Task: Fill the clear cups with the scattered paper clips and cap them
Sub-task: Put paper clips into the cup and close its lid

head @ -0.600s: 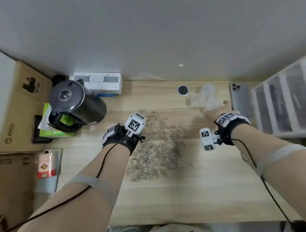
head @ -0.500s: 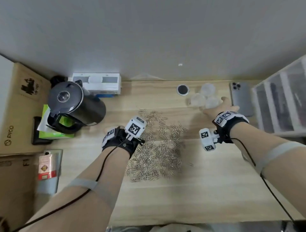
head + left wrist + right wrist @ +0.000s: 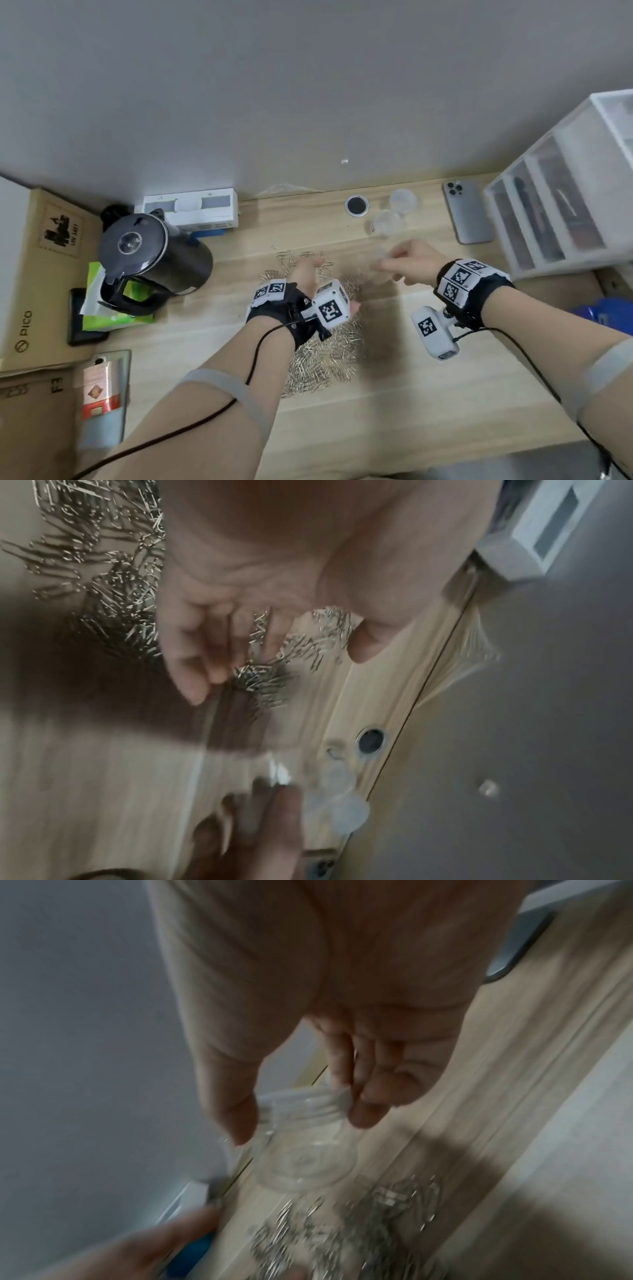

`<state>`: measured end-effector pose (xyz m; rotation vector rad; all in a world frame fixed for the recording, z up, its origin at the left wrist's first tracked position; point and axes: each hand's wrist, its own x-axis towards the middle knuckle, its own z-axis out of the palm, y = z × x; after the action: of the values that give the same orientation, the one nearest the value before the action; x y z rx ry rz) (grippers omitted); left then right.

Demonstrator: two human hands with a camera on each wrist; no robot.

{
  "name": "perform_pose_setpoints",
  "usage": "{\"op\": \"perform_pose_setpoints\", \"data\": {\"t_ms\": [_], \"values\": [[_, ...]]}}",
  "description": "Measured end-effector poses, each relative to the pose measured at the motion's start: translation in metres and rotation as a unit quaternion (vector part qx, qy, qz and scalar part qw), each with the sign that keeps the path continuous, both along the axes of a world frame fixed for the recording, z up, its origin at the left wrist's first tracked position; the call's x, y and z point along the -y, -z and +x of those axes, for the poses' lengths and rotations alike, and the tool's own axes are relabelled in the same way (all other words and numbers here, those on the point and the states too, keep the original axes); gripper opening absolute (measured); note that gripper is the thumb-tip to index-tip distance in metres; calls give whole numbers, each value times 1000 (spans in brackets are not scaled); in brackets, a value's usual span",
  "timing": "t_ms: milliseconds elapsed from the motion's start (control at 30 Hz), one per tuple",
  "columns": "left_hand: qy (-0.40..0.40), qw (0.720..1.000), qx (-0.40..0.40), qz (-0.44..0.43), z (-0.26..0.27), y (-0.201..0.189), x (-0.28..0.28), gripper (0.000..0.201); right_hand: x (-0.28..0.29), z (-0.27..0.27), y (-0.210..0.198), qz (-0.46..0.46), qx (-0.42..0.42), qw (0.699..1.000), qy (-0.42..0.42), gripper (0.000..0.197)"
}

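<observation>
Two grips: right hand pinching clear cup, left hand loosely apart.

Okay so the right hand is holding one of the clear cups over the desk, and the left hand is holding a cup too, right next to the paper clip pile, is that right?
Not quite. The left hand holds no cup: the left wrist view shows its fingers relaxed and empty above the paper clips. The rest stands: the right wrist view shows the right hand gripping a clear cup over the desk.

Silver clips on light wood-grain surface. Clear cup. Black kettle, grey phone, white drawers, black-and-white checker wrist tags.
</observation>
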<state>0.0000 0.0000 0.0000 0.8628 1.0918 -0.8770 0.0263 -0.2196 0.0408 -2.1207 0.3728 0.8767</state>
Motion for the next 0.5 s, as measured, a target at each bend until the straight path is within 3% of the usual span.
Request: {"op": "perform_pose_setpoints", "data": {"t_ms": [100, 200, 333, 433, 500], "values": [[50, 998, 41, -18, -2, -21, 26, 58, -30, -10, 6, 66, -3, 995, -74, 25], [112, 992, 64, -5, -1, -23, 28, 56, -43, -18, 5, 108, -20, 990, -88, 36], [110, 992, 64, -11, -10, -26, 11, 51, -40, -23, 7, 119, 4, 988, -97, 42], [108, 992, 61, 37, -19, -21, -8, 54, -17, -20, 21, 53, 43, 997, -37, 73], [62, 996, 49, 33, -25, -16, -22, 59, 10, -18, 33, -67, 44, 997, 12, 74]]}}
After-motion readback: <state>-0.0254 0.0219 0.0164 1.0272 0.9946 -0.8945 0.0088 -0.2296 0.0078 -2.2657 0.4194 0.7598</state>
